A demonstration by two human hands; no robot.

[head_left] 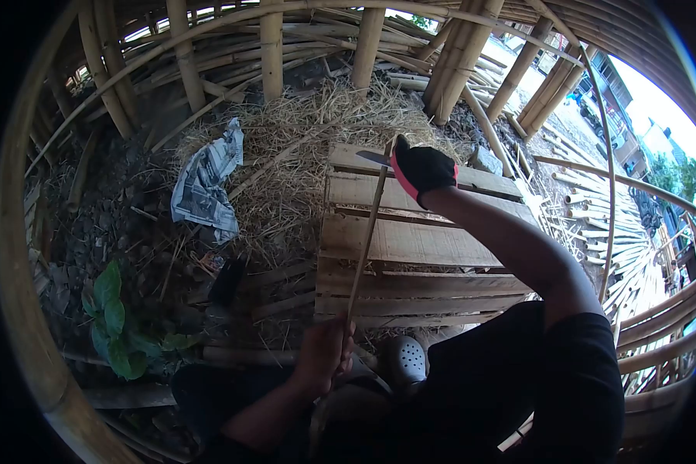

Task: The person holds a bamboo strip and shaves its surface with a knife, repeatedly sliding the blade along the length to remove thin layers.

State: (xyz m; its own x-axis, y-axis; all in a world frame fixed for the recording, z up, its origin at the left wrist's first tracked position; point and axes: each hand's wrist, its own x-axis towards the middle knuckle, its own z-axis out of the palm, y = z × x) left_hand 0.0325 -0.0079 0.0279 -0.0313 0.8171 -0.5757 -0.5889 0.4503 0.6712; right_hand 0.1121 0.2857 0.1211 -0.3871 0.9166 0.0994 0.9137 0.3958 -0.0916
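Observation:
My bare left hand [326, 357] is closed around the lower end of a long thin bamboo strip [366, 249], near my lap. The strip slants up and away to my right hand [427, 172], which wears a black glove with a pink edge. From that closed hand a knife blade [373, 158] points left and meets the upper part of the strip; the knife's handle is hidden in the glove. Beneath the strip and my right arm stands a slatted wooden pallet [410, 240].
Dry bamboo shavings [294, 155] lie heaped beyond and left of the pallet. A crumpled newspaper sheet [207, 185] rests on them. Bamboo posts [272, 54] stand ahead, with stacked poles behind. A leafy plant [112, 317] grows at left. My perforated clog [407, 360] is by the pallet.

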